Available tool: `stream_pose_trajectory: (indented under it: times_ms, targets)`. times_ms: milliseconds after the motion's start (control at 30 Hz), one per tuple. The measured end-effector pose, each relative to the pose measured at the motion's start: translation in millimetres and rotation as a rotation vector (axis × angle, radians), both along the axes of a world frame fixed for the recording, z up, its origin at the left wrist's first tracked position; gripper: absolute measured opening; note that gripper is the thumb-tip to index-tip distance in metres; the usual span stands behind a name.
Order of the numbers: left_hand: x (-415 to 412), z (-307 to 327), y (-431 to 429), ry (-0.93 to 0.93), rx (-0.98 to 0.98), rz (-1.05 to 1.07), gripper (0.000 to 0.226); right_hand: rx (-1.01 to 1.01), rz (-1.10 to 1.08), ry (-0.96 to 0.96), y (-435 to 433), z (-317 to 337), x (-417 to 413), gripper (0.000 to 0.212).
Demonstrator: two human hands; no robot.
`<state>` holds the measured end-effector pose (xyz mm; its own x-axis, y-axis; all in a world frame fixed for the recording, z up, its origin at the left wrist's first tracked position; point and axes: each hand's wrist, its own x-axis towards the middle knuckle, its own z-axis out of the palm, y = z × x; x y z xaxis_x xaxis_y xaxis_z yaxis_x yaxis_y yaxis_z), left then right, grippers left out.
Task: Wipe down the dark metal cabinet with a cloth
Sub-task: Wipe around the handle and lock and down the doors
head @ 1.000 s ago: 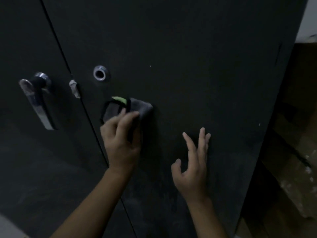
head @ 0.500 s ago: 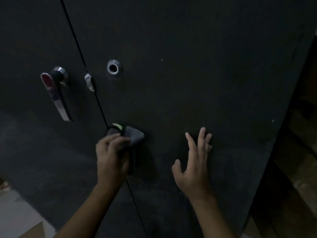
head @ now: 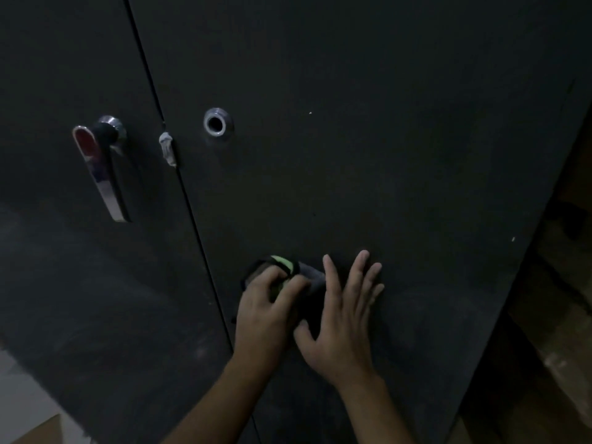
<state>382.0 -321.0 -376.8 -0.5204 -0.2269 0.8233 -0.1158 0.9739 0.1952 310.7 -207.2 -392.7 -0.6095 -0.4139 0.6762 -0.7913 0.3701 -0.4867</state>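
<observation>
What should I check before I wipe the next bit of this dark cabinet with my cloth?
1. Grip on the cloth: ok; the left hand curls its fingers round it.
2. The cloth touching the right door: ok; it sits just beside the seam.
3. Wiping path to the right: not ok; the right hand lies flat right next to the cloth.
4. Clear of the lever handle: ok; it is higher up, on the left door.
5. Dirt gone: not ok; pale smudges show low on the left door.
6. Cloth clean enough: cannot tell; too dark.
</observation>
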Motion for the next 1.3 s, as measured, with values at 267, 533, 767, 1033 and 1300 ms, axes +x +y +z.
stream_pose_trajectory:
  times_ms: [267,533,767,1033,1300]
  targets:
    - [25,-43,-20,-0.117,0.077,0.043,0.027,-0.131,-0.125,0.083,25,-5,-30,0.069]
    - [34,-5,-35,0.436,0.353,0.249,0.037,-0.061,-0.142,0.069,21,-12,-25,0.074]
    - [17,-77,-6,0.244,0.446,0.296,0.042,-0.047,-0.150,0.049,10,-12,-17,0.086]
    - [15,-80,23,0.188,0.658,0.289,0.045,0.022,-0.165,0.076,16,-12,-16,0.087]
    - [-13,-3,37,0.402,0.525,0.157,0.039,-0.097,-0.168,0.139,27,-7,-31,0.077]
